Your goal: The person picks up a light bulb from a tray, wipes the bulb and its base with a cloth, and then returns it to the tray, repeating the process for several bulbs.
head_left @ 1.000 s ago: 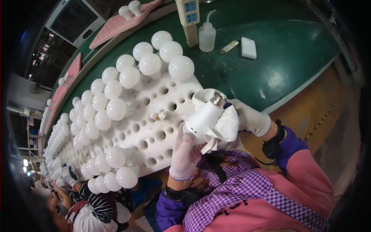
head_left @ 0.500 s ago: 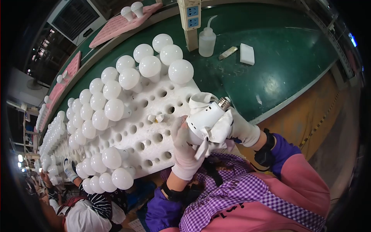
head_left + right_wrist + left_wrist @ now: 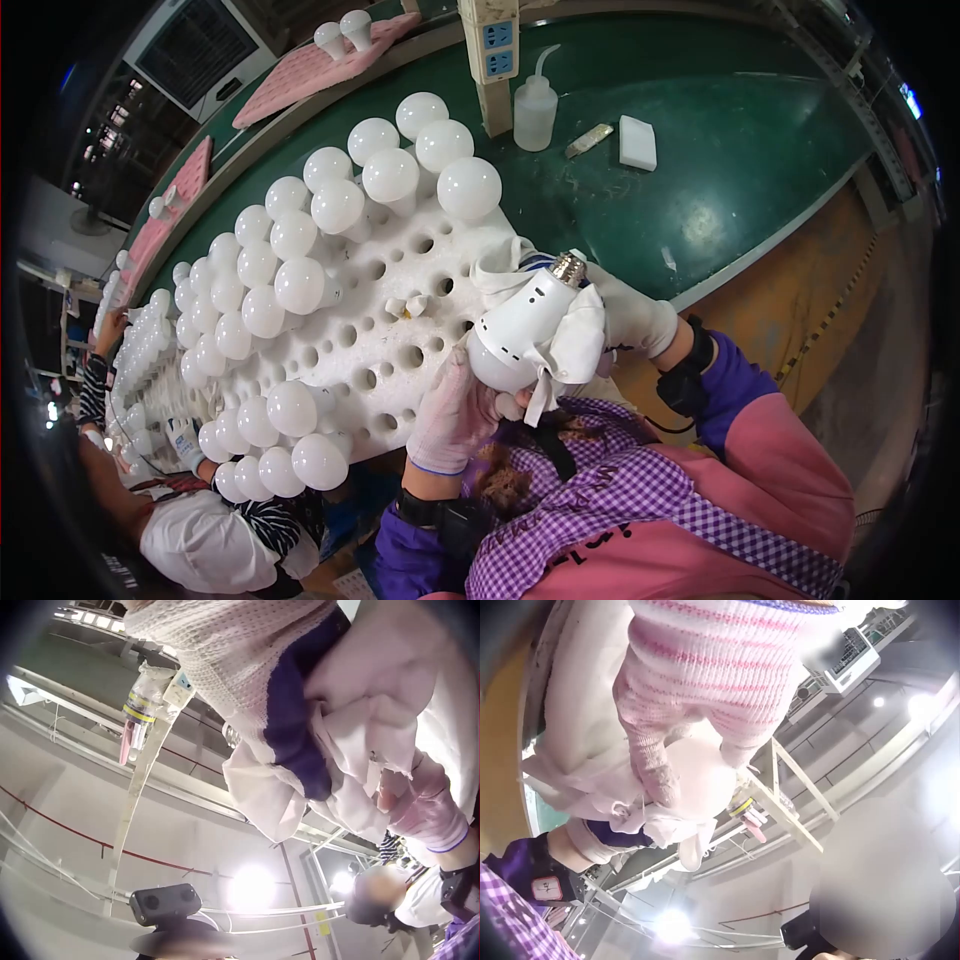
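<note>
Green surface [image 3: 720, 190] w/ white holed tray [image 3: 475, 232] on it (bulb rows [image 3: 300, 285] fill its far side). At the tray's near edge, my left hand [image 3: 455, 410] grips the bulb [image 3: 515, 325] by its dome, metal base tilted up; right hand [image 3: 625, 315] clamps a cloth [image 3: 580, 345] round its neck.

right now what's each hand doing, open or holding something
left hand: grips the bulb by its globe.
right hand: holds a white cloth against the bulb's base.
</note>
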{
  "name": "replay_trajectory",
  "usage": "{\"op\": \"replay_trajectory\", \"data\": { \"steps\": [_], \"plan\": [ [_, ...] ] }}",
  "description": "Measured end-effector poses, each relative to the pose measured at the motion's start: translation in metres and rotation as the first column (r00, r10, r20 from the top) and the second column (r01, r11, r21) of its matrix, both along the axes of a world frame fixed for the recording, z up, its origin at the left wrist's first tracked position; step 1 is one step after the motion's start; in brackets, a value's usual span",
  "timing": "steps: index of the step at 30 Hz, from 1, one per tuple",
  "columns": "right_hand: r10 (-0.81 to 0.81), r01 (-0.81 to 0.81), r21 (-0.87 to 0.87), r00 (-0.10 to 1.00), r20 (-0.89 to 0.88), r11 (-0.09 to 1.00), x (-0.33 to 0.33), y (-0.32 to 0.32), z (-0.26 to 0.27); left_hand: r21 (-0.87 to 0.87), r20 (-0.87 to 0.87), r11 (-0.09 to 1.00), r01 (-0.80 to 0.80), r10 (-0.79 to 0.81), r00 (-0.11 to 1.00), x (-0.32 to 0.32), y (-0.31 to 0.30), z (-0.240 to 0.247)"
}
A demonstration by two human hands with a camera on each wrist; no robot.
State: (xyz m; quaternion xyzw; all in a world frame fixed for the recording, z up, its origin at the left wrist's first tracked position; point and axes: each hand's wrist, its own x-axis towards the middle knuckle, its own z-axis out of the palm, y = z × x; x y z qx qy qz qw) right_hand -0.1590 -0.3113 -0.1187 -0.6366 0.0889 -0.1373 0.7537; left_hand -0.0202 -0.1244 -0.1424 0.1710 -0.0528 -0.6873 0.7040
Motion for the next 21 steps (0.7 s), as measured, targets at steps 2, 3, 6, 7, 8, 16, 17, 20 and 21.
{"op": "replay_trajectory", "data": {
  "steps": [2,3,6,7,8,16,17,20,21],
  "plan": [
    [0.002,-0.002,-0.007,1.0,0.001,1.0,0.002,-0.001,-0.001,-0.041,0.145,0.999,0.028,-0.022,0.989,0.004,-0.001,-0.005],
    [0.014,-0.014,0.0,1.0,-0.005,1.0,0.002,-0.001,0.0,-0.042,0.145,0.999,0.024,-0.018,0.989,0.001,-0.002,0.001],
    [0.024,-0.022,0.066,0.999,-0.026,0.998,0.002,0.004,0.001,0.046,0.418,0.991,-0.123,0.092,0.904,-0.009,-0.003,0.019],
    [0.02,-0.015,0.118,0.999,-0.041,0.993,0.002,0.006,0.002,0.013,0.539,0.989,-0.149,0.118,0.834,-0.009,-0.001,0.019],
    [0.012,-0.007,0.114,0.999,-0.041,0.993,0.001,0.007,0.0,-0.027,0.648,0.986,-0.167,0.144,0.748,-0.009,-0.001,0.017],
    [-0.109,0.113,-0.071,0.992,0.057,0.991,0.004,0.016,-0.016,-0.459,0.872,0.83,-0.317,0.354,-0.337,-0.022,-0.013,-0.02],
    [-0.103,0.11,-0.122,0.993,0.065,0.986,0.004,0.015,-0.017,-0.462,0.87,0.829,-0.315,0.356,-0.34,-0.02,-0.009,-0.025],
    [-0.029,0.029,-0.008,1.0,0.001,1.0,0.0,0.008,-0.015,-0.231,0.796,0.861,-0.454,0.436,0.421,-0.021,-0.004,0.0],
    [-0.026,0.026,-0.007,1.0,0.0,1.0,-0.001,0.009,-0.01,-0.229,0.795,0.859,-0.457,0.436,0.421,-0.017,-0.003,0.001]
  ]
}}
